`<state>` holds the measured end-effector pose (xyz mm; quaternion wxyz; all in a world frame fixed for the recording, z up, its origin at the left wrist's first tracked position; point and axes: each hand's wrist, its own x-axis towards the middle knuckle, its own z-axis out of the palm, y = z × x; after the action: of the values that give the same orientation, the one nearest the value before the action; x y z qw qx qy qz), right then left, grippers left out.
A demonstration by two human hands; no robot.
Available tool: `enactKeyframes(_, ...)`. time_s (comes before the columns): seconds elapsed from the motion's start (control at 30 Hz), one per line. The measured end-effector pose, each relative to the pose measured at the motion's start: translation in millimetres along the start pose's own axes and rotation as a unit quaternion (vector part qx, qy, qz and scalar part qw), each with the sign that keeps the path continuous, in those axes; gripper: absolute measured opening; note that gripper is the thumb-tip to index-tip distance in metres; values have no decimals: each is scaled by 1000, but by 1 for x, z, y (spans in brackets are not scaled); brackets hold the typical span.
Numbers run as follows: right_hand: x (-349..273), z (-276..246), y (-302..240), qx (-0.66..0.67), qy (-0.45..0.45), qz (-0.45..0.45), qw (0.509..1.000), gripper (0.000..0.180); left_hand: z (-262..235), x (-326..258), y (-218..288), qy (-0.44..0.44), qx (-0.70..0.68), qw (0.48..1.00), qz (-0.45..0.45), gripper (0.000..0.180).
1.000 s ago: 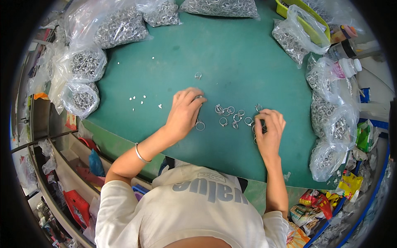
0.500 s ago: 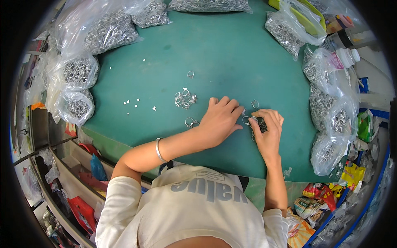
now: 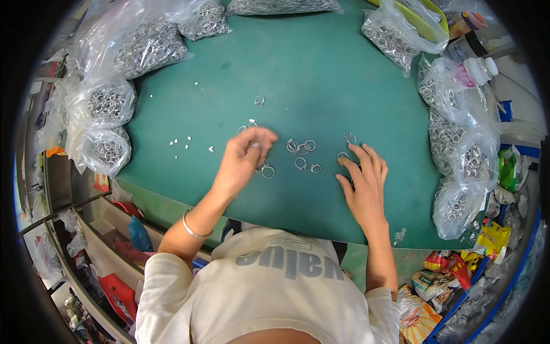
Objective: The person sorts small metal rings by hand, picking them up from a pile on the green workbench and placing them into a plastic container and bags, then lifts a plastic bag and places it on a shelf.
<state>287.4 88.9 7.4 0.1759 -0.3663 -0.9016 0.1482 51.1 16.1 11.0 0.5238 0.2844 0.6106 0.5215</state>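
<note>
Metal rings [image 3: 302, 155], under a dozen, lie loose mid-mat on the green mat [image 3: 321, 74]; bulging ring bags [image 3: 150, 47] line its edges, so most work looks undone. Left hand [image 3: 243, 160] pinches near one ring, grip contents unclear; right hand [image 3: 364, 180] rests flat, fingers spread, empty.

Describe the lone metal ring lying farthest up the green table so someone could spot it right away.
Start at the green table, ringed by clear bags of metal rings. Above the left hand and the loose rings scattered between both hands, one small ring lies alone, farthest toward the table's far side.
</note>
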Motion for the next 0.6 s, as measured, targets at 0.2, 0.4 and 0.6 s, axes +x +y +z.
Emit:
enactKeyframes(0.2,16,11,-25,101,5,26,994,30,-1,-30,-17,109,405,874,244,25)
enactKeyframes(0.4,32,34,-22,119,-13,-28,992,22,22,1,-10,-18,494,818,295,27)
enactKeyframes(0.6,23,14,-8,99,82,57,990,13,-3,15,-20,13,426,852,303,25)
